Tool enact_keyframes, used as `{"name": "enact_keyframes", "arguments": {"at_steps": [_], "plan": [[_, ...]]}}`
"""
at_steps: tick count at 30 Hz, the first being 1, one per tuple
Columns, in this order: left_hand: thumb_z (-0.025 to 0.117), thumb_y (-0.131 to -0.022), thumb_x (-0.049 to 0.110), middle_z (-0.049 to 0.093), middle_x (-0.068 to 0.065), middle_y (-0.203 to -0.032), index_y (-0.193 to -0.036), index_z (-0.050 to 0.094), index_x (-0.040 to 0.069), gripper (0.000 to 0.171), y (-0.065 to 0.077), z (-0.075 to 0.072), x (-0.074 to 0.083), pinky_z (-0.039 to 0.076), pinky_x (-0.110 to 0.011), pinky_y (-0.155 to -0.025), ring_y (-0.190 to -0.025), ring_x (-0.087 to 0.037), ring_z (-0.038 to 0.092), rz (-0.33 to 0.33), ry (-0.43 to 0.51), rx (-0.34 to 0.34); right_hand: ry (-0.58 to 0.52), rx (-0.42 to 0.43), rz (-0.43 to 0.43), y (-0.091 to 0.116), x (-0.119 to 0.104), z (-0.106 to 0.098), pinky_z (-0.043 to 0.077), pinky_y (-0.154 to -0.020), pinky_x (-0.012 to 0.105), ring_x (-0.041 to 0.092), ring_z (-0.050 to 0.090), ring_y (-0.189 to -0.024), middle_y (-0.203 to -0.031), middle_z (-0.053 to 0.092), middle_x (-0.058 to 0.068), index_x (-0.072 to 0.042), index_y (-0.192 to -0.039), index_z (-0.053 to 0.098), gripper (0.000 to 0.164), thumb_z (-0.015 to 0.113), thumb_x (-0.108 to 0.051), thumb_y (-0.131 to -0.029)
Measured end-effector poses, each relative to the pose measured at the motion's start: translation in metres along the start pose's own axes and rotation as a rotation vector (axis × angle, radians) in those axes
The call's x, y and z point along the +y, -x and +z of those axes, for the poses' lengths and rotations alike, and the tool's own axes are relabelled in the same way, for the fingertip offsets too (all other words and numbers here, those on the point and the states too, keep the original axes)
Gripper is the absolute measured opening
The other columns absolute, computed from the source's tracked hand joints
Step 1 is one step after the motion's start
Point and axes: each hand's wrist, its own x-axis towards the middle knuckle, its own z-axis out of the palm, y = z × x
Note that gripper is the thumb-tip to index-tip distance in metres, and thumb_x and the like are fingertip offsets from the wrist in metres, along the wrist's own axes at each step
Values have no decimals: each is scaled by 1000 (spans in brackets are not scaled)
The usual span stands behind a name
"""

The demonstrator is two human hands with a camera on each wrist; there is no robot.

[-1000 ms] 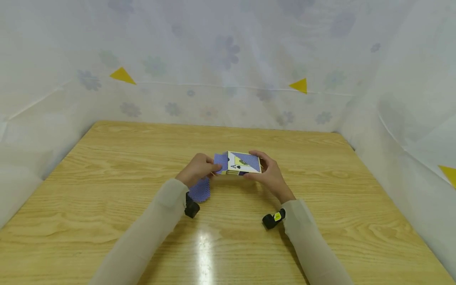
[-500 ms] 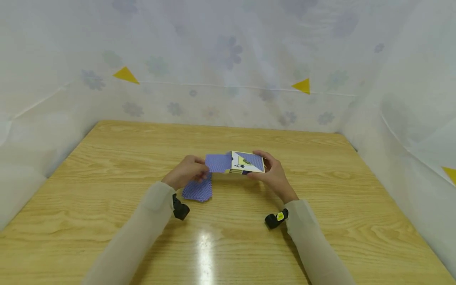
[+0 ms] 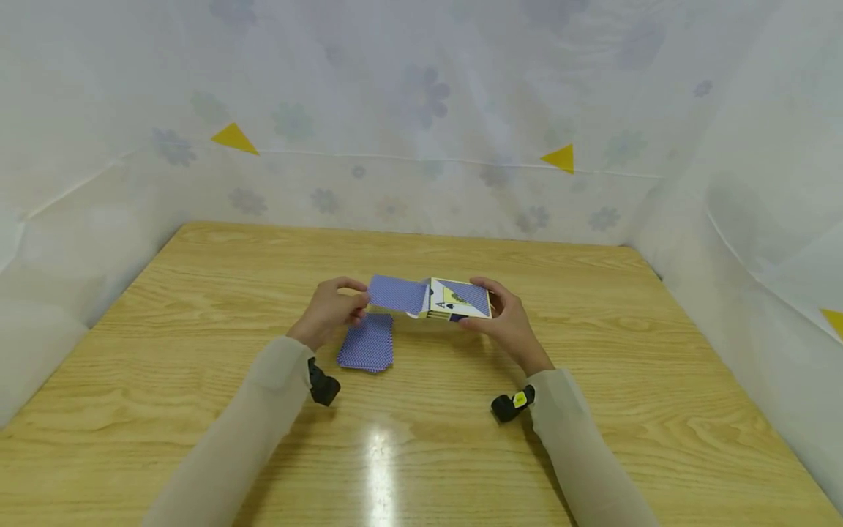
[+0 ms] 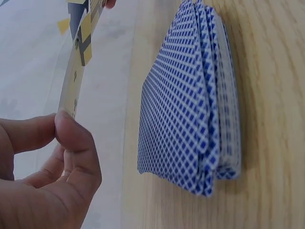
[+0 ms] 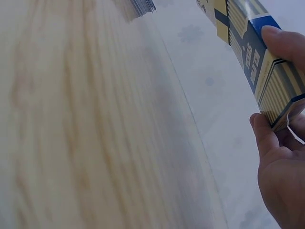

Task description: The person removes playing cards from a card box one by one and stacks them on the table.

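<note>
In the head view my left hand (image 3: 332,311) pinches the near corner of a blue-backed playing card (image 3: 398,294) between thumb and finger. The card's far end is at the mouth of a card box (image 3: 459,298); whether its end is inside the box I cannot tell. My right hand (image 3: 507,322) grips the box by its closed end, its ace-of-spades face turned up. Below the left hand a stack of blue-backed playing cards (image 3: 366,344) lies face down, slightly uneven at the edges. Close up in the left wrist view, that stack (image 4: 181,105) fills the middle.
Both hands work above a wooden table (image 3: 435,424). Pale flowered sheeting (image 3: 421,190) hangs behind it and at both sides, with yellow triangles on it. A black wrist camera (image 3: 324,384) sits on the left wrist and another camera (image 3: 506,408) on the right.
My left hand has moved left, drawing the card further out of the box. More of the stack below has come into view. The right hand and box have shifted slightly right.
</note>
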Motion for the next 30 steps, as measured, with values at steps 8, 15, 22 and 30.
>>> {"name": "enact_keyframes", "arguments": {"at_steps": [8, 15, 22, 30], "plan": [[49, -99, 9, 56, -2, -82, -129, 55, -2, 33, -2, -8, -1, 49, -21, -64, -66, -7, 52, 37, 29, 108, -1, -2, 13, -1, -2, 0, 45, -87, 12, 21, 47, -116, -139, 44, 10, -11, -139, 45, 70, 77, -4, -77], [44, -101, 8, 49, 0, -77, -126, 56, -3, 31, -3, -12, -5, 44, -23, -63, -63, -7, 44, 24, -6, 110, 0, -3, 19, -1, -1, 0, 46, -86, 13, 19, 48, -114, -137, 45, 10, -12, -139, 45, 70, 77, -4, -77], [38, -101, 7, 49, 1, -81, -120, 58, -4, 29, -6, -10, -5, 40, -25, -63, -60, -7, 38, 3, -70, 84, 2, -6, 12, 0, -1, 1, 45, -86, 14, 19, 48, -115, -138, 44, 10, -12, -139, 45, 70, 76, -4, -78], [35, -99, 1, 52, -18, -122, -113, 60, -6, 30, -11, -7, -8, 41, -30, -73, -84, -17, 48, 16, -219, 67, 4, -5, 12, 0, -2, 1, 45, -87, 13, 21, 46, -117, -139, 43, 11, -10, -139, 45, 69, 76, -3, -78]]}}
